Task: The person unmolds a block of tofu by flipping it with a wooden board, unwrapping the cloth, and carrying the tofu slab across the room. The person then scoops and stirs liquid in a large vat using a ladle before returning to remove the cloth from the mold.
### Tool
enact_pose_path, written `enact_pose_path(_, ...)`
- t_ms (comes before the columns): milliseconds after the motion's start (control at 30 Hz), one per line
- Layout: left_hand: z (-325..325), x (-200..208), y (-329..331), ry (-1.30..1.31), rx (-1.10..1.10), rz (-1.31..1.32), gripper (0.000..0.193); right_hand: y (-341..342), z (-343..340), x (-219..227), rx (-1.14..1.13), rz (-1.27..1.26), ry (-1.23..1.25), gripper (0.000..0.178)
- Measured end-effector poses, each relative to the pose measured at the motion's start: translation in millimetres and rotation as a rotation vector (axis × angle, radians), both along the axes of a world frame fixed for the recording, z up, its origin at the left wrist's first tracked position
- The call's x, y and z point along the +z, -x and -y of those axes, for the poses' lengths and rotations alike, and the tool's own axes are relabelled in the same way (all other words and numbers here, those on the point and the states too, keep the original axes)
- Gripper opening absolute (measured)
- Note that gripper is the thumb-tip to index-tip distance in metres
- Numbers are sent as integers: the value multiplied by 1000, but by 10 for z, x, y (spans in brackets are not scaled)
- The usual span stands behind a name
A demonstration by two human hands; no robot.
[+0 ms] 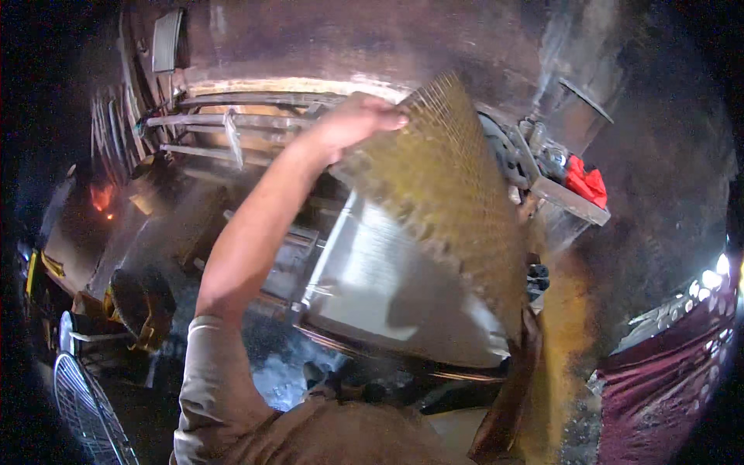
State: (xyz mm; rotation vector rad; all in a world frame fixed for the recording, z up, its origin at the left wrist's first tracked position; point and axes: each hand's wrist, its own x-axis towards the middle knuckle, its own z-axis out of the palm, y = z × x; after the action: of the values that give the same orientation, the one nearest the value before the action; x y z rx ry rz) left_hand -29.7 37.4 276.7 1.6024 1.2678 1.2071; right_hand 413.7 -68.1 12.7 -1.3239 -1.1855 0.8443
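A woven, yellow-brown lattice mat [453, 186] is held up at a slant in front of me, slightly blurred. My left hand [360, 124] grips its upper left edge, thumb on the near face and the other fingers out of sight behind. On the lower right edge, in shadow, my right hand [532, 325] is closed on the mat, with its fingers only partly showing. Below the mat lies a wide, pale, shiny flat surface [372, 263] with a dark front rim. The mat's shadow falls on it and the mat hides its right part.
Long wooden bars [232, 122] run along the back wall. A small fire [101, 197] glows at the far left, near leaning sticks. At the right, a red cloth or bag [587, 184] sits on a ledge. A round wire guard [89, 407] stands lower left; a maroon sheet [659, 403] hangs lower right.
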Motion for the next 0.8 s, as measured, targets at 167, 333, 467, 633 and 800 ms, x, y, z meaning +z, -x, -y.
enact_pose_path(167,780,-309,1641,-296,215,-517,21,1312,-361,453,-16,35,-198,50)
enact_pose_path(333,1242,-449,2734,-410,561,-1052,14,3019,-537,678,327,216,-180,59)
enact_pose_path(467,1387,-1097,3709,-44,724,-1314,15,4387,-537,349,433,354,-182,50)
enact_pose_path(633,1524,-2396,4197,481,562,-1451,50,5409,-246,-894,825,290,884,36)
enact_pose_path(800,1549,-3796,3651,540,466,-1127,49,5481,993,-1876,1632,427,243,33)
